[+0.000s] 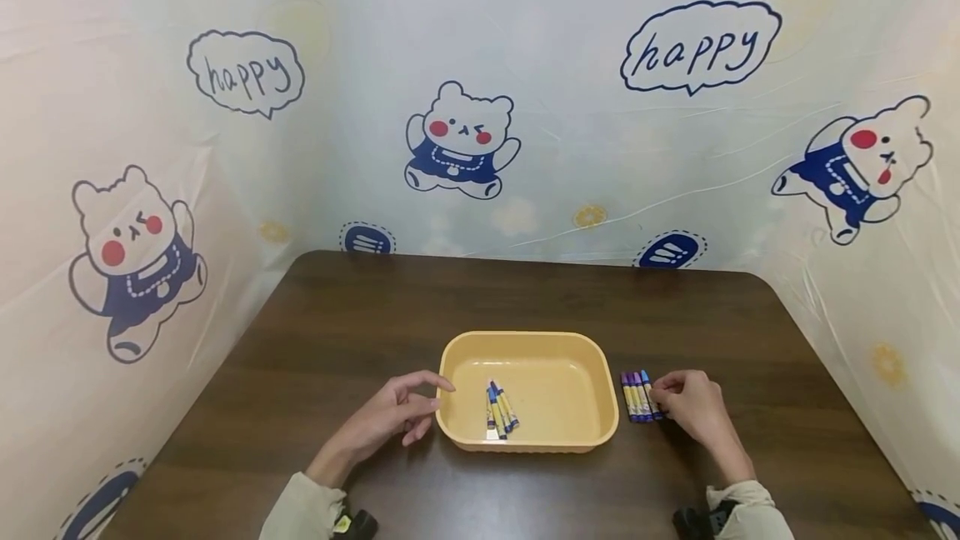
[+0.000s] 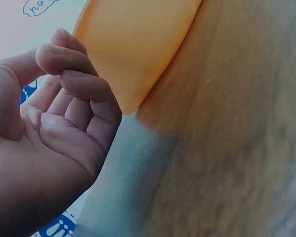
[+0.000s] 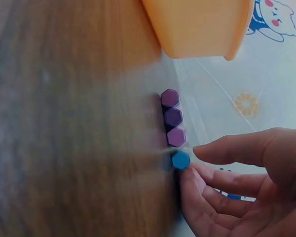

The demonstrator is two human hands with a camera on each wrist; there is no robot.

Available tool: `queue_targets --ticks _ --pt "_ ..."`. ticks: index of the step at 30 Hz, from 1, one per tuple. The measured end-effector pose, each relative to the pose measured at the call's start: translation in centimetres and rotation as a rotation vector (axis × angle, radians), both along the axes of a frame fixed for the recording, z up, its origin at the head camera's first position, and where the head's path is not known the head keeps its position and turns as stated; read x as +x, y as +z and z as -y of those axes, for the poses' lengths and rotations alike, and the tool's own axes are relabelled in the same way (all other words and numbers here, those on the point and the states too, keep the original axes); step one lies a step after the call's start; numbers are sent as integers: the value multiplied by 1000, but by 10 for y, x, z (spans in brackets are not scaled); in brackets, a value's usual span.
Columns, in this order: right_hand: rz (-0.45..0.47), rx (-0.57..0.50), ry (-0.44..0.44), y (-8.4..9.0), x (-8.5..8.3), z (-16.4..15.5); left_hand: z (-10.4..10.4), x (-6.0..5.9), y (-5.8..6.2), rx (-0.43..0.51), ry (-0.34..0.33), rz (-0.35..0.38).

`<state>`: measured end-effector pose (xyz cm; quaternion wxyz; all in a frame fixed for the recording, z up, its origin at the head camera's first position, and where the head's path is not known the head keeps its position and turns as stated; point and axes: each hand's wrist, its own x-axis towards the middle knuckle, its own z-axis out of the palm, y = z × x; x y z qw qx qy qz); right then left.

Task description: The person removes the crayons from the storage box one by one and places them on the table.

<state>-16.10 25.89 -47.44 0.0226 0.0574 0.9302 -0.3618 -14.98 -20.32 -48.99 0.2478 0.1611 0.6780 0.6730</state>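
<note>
A short row of crayons lies side by side on the table, right of a yellow tray. Three purple crayons stand in line with a blue crayon at the near-hand end. My right hand pinches that blue crayon between thumb and fingertips, against the row. Several more crayons with yellow wrappers lie in a loose bunch inside the tray, left of its middle. At the tray's left rim hovers my left hand, fingers loosely bent and holding nothing; whether it touches the rim I cannot tell.
The dark brown wooden table carries the tray near its middle. A pale printed sheet with bears and lettering surrounds the table's back and sides. Each wrist wears a dark camera, the right camera close to the table's front.
</note>
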Motion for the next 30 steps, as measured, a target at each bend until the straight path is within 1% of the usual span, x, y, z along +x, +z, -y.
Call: queue_targets --ticks 3,9,13,26,30 --pt "8 -33 -16 -2 0 0 0 -1 2 4 -3 -21" --pt "17 -40 -7 -1 0 -1 0 -2 3 -11 0 -13" --pt "29 -45 -1 -1 1 -1 -1 -1 2 0 -10 -13" --pt "10 -61 3 -1 1 -2 -1 0 0 40 -19 -28" --pt "-1 -56 1 0 3 -3 -1 1 -1 42 -18 -17"
